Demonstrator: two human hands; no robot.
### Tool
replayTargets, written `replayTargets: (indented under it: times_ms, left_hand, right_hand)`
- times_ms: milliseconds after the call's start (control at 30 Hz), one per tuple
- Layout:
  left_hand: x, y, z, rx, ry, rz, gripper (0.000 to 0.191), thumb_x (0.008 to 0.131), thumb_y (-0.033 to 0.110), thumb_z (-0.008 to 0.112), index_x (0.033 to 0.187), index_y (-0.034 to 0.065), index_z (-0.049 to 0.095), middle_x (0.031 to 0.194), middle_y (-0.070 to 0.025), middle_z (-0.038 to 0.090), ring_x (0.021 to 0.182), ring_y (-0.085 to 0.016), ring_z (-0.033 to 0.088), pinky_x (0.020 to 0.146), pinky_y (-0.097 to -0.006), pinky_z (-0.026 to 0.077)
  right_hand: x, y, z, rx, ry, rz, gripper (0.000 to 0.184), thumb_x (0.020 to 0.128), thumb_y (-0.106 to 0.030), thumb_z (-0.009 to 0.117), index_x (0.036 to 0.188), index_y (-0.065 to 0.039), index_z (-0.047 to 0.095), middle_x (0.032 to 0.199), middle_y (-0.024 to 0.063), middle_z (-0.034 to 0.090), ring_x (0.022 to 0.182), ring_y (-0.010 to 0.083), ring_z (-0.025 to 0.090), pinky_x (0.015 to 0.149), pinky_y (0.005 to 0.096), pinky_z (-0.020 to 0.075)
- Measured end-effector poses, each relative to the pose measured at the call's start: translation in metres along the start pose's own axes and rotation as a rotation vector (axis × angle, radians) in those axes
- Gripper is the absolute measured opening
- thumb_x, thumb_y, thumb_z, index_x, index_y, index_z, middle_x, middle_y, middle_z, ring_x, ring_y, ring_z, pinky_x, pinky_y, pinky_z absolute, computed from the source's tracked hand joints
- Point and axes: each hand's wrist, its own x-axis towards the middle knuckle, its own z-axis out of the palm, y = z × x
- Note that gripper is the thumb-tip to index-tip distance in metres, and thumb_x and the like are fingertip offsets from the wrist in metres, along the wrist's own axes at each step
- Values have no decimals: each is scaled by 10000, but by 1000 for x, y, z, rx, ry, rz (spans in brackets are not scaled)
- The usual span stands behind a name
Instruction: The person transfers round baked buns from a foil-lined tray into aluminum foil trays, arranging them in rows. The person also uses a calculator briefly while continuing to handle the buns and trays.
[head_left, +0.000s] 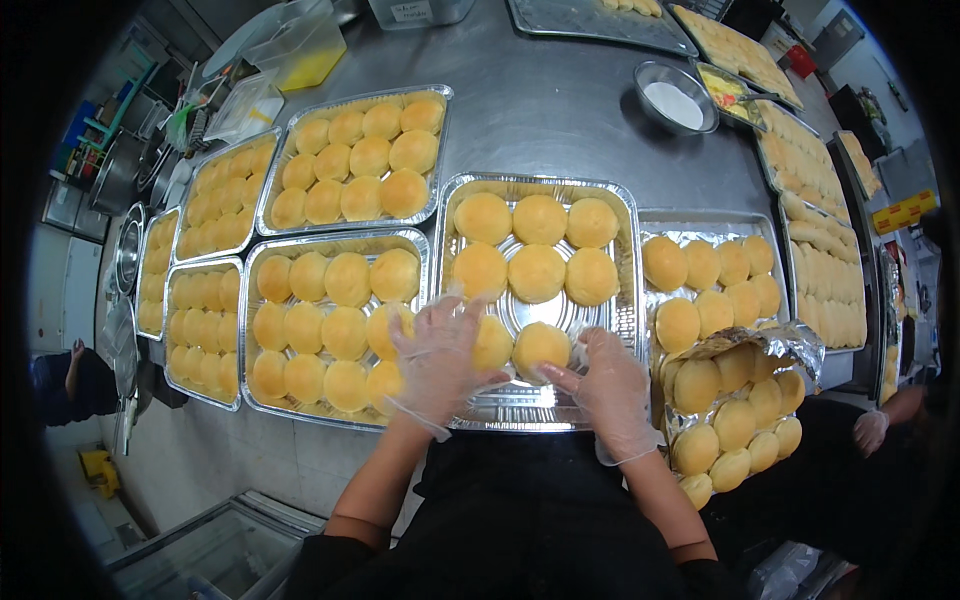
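Observation:
A foil pan (536, 411) lies right in front of me with several round golden buns (537, 274) in rows. My left hand (439, 352), in a clear plastic glove and slightly blurred, curls around a bun (491, 343) at the near left of the pan. Its fingers lie at the far side of that bun, its thumb at the near side. Beside it, my right hand (609, 386), gloved too, holds another bun (541, 351) from the right, thumb low against it. Both buns are down in the pan; their undersides are hidden.
Several bun-filled foil pans (337, 238) stand to the left. On the right are a foil-lined tray (780, 225) of buns and a bent foil sheet (799, 341) bearing more buns. A metal bowl (701, 120) holds white contents. Another person's gloved hand (871, 433) shows at right.

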Motion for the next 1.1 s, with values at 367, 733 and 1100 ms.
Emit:
replayTargets:
  times_ms: [367,733,1100]
  left_hand:
    - [-1,-18,-8,-20,-193,264,738,687,555,744,1308,217,534,1221,-36,556,1225,-259,454,1045,-698,131]
    - [3,5,-7,-108,56,-75,746,714,598,707,1302,173,532,1266,-56,551,1208,-242,474,1014,-592,212]
    - [2,-27,-20,-7,-41,264,546,735,420,736,1257,373,584,1290,49,584,1302,-266,438,1073,-683,85]
  right_hand:
    - [6,11,16,-167,33,-459,479,806,-182,693,1269,-167,572,1345,180,508,1219,353,502,953,431,455]
    - [-8,15,5,-181,89,-444,488,798,-212,706,1258,-150,558,1238,158,560,1079,334,570,898,436,469]
    - [-7,16,10,23,-70,-566,514,774,-220,745,1218,-54,545,1193,152,572,1102,339,560,933,412,460]
